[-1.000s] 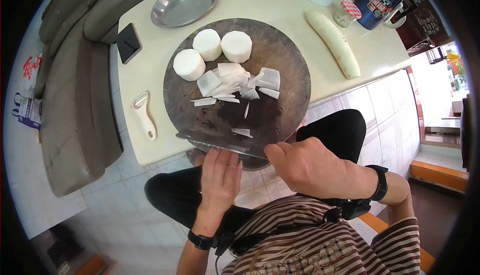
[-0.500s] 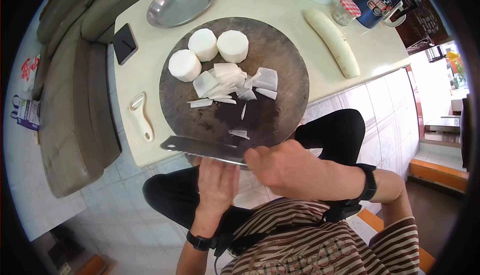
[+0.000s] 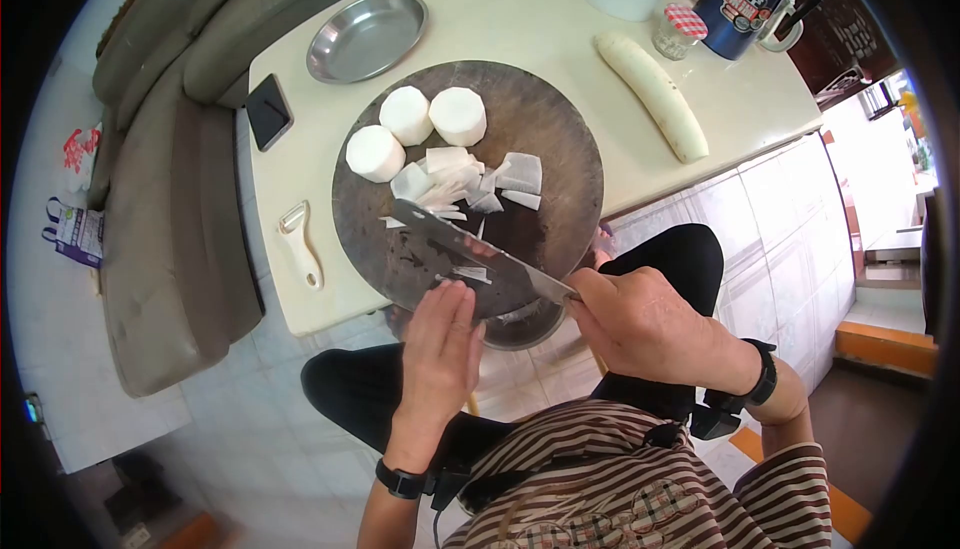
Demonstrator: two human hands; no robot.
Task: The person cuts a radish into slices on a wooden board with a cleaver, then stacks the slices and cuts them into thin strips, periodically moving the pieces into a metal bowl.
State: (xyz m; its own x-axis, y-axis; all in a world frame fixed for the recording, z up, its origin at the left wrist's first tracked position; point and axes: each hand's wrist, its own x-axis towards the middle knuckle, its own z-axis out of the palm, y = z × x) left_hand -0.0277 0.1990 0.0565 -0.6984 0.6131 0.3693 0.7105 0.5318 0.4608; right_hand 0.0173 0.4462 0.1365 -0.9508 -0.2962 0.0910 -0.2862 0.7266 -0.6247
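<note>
My right hand [image 3: 645, 324] grips the handle of a kitchen knife [image 3: 480, 249], whose broad blade slants up and left over the round cutting board [image 3: 560, 109]. Flat at the board's near edge, my left hand [image 3: 440, 339] has its fingers stretched out and holds nothing. Small white radish scraps [image 3: 472, 274] lie just past its fingertips. Beyond the blade is a loose pile of thin radish peelings [image 3: 450, 171], partly covered by the knife tip. Several thick peeled radish chunks, one of them a white cylinder [image 3: 458, 116], stand at the board's far left.
A whole white radish [image 3: 655, 99] lies right of the board. On the table [image 3: 530, 9] are a metal dish [image 3: 367, 37], a phone [image 3: 269, 112], a peeler [image 3: 299, 244], a lidded jar [image 3: 680, 31] and a blue mug [image 3: 740, 4]. A bowl [image 3: 525, 334] sits below the board's near edge.
The knife has swung from the near edge to over the board, its tip now by the peelings. My right hand has moved right, and my left hand has come up onto the board's edge.
</note>
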